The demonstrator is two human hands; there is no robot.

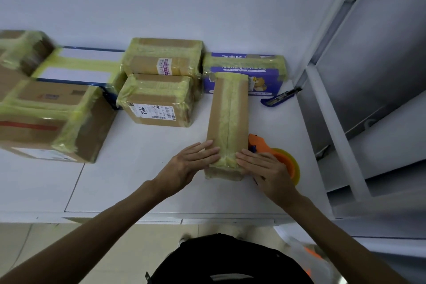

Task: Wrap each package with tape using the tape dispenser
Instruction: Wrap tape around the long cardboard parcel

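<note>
On the white desk (138, 180), near its right side, a long box (227, 117) of brown cardboard lies flat. Its long axis runs from near to far, tilted slightly, and its far end almost meets a purple package (265, 71) against the wall. It is closed, so its contents are hidden. A band of yellow tape (227, 104) runs the whole length of its top face and folds over the near end.

The left hand (191, 166) lies against the near left edge of the long box, fingers straight and close together, their tips on the top face beside the tape. The right hand (265, 170) mirrors it at the near right corner, fingers straight and pressing where the tape wraps over. Neither grip is curled round anything; both are flat against the cardboard.

Just right of the box, touching or nearly touching its side, the orange tape dispenser (282, 157) rests on the desk with its yellow roll partly under the right hand.

Further left stand other closed packages, all banded with yellow tape: a labelled box (156, 99) marked 7936, a taped box (163, 57) behind it, a flat white and blue box (80, 67), a large box (46, 120) at the left edge, and a blurred box (20, 50) at the far left. A blue utility knife (279, 98) lies by the right end of the purple package, near a grey shelf frame (332, 110).
</note>
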